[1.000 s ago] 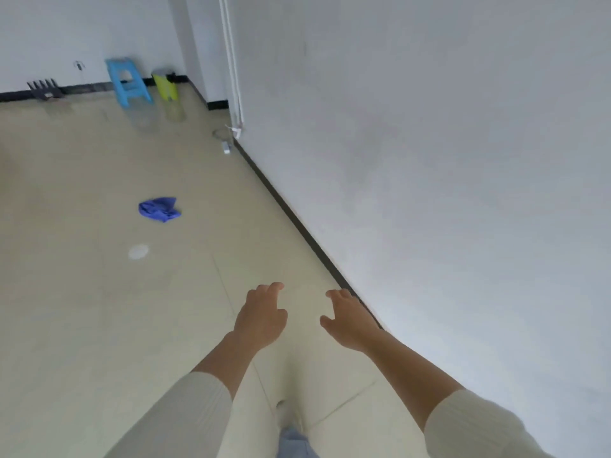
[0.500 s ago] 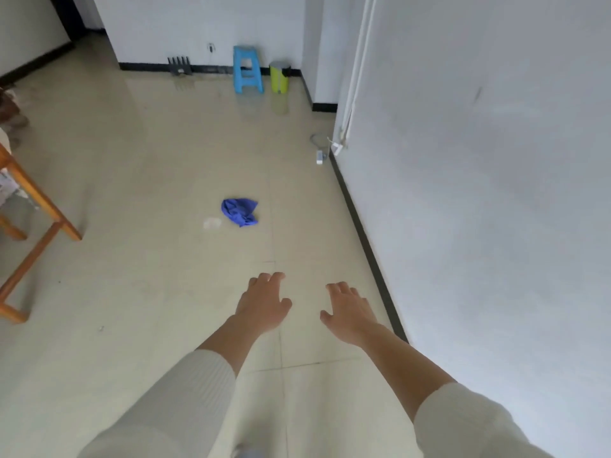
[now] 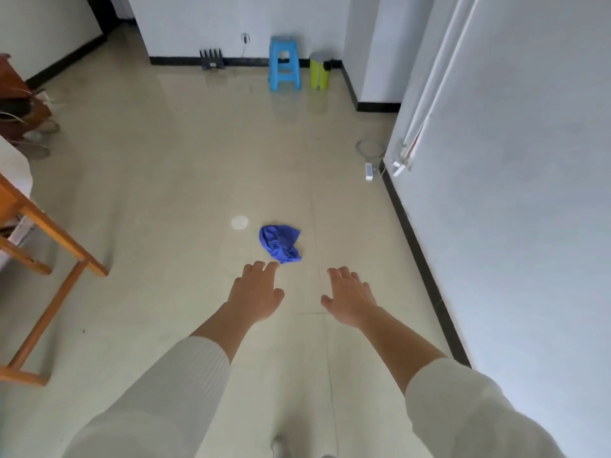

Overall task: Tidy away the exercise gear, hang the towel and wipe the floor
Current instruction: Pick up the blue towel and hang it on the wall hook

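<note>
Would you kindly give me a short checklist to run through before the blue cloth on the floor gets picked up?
1. Left hand free: ok, fingers relaxed, holding nothing.
2. Right hand free: ok, open and empty too.
3. Blue cloth in plain view: ok, crumpled on the floor, nothing covering it.
4. A hand on the cloth: not ok, neither hand touches it yet.
5. Round white spot beside the cloth, wet or dry: cannot tell.
6. Wooden frame apart from the arms: ok, it stands well off to the left.
</note>
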### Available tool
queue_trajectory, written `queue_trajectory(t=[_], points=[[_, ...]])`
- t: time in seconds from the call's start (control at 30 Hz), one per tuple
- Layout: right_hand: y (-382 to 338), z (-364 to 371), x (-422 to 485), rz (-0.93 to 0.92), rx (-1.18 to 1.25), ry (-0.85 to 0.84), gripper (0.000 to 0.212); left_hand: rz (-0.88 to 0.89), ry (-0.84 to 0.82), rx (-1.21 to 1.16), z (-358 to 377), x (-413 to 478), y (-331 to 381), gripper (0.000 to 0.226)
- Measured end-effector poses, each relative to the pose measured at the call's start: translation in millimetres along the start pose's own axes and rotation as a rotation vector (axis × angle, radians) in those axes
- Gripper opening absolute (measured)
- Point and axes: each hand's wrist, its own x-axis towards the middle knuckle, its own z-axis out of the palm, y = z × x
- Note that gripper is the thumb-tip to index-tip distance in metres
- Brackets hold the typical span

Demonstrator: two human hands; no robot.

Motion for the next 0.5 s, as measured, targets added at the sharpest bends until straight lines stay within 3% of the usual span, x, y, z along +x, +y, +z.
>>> queue_trajectory(t=[0.27,0.5], points=[[-37,-36,200,-0.031,0.008,-0.01,0.058,-0.013,-0.001,-0.078,-32,182,-57,0.056],[-33,-41,430,-0.03,-0.003,-0.104,0.058,-0.026,-0.113,0.015,-32,412,-115,0.053]])
